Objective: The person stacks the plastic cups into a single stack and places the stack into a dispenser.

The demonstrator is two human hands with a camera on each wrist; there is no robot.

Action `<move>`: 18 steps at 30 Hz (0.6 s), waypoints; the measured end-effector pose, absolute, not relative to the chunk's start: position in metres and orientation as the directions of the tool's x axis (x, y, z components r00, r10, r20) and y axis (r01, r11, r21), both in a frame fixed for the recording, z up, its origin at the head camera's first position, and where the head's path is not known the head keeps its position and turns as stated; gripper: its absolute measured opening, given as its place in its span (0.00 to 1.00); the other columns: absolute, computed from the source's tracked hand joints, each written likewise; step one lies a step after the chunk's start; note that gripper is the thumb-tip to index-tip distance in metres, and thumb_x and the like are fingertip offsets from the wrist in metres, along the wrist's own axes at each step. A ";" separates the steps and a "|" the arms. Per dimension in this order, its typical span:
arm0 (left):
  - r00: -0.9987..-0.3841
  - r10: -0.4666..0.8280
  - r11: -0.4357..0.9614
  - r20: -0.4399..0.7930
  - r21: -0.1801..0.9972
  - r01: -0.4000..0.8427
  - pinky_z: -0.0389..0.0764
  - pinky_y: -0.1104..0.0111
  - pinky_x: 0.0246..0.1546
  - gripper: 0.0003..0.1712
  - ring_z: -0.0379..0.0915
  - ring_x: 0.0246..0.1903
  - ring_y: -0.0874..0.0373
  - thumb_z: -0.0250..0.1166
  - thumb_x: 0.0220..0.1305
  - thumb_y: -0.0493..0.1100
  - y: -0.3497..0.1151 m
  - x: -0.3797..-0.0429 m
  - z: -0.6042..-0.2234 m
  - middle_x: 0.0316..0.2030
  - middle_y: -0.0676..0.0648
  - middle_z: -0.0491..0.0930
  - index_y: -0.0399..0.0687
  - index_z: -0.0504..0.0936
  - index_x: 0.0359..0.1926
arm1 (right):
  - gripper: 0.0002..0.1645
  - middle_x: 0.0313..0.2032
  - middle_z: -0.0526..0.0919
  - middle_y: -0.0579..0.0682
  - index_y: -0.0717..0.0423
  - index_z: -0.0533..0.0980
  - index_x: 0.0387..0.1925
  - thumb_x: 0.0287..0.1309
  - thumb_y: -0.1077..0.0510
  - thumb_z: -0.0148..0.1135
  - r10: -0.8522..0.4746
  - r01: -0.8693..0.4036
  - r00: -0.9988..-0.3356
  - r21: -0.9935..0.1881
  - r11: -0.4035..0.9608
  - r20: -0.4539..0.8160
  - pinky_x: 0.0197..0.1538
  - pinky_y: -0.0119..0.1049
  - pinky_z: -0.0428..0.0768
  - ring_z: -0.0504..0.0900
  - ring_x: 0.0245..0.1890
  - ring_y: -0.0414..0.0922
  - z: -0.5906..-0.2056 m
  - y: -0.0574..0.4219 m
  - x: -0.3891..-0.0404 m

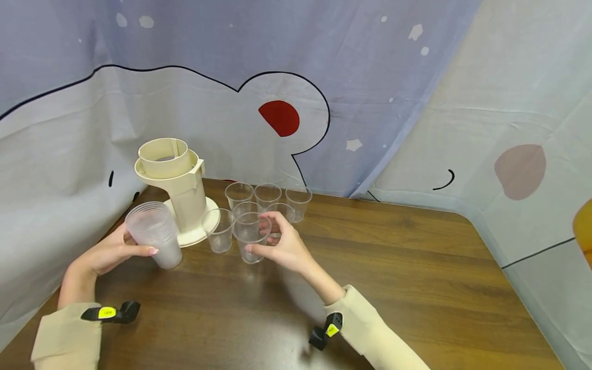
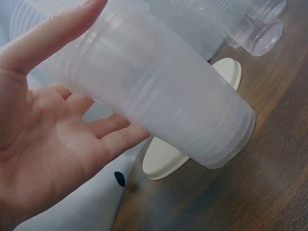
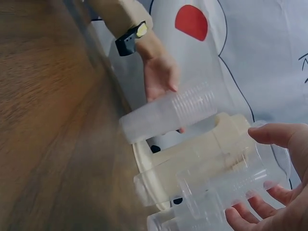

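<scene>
A tilted stack of nested clear plastic cups (image 1: 159,234) is in my left hand (image 1: 104,253). The left wrist view shows the thumb across the near side of the stack (image 2: 159,86) and fingers behind it. My right hand (image 1: 289,249) grips a single clear plastic cup (image 1: 250,239), thumb on the near side and fingers round the far side. In the right wrist view this cup (image 3: 236,168) lies between thumb and fingertips. Beside it stands another clear cup (image 1: 220,236), with several more upright cups (image 1: 267,194) in rows behind.
A cream plastic holder (image 1: 187,200) with a round open top and a flat base stands behind the left stack. The wooden table (image 1: 393,267) stretches to the right. Printed cloth (image 1: 208,113) hangs along the back and sides.
</scene>
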State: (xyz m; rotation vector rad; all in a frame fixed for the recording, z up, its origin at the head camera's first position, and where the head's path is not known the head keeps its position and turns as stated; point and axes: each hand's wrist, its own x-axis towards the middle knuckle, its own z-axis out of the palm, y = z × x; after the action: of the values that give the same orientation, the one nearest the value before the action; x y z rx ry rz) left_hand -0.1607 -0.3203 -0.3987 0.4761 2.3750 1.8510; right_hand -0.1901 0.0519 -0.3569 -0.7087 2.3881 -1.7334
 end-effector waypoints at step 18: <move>-0.944 0.305 0.181 0.125 0.966 0.186 0.74 0.79 0.44 0.41 0.72 0.48 0.72 0.61 0.54 0.23 -0.320 -0.160 -0.400 0.50 0.63 0.74 0.62 0.59 0.61 | 0.39 0.53 0.77 0.55 0.53 0.68 0.59 0.43 0.59 0.75 -0.459 -0.348 -0.858 -0.918 0.192 0.229 0.53 0.36 0.78 0.78 0.51 0.56 -0.334 0.024 -0.187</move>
State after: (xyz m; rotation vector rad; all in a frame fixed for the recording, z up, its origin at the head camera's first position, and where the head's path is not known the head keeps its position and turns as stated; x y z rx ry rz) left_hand -0.1599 -0.3198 -0.3999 0.4882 2.3385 1.8894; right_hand -0.1868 0.0239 -0.3340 -0.7978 2.3492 -1.7664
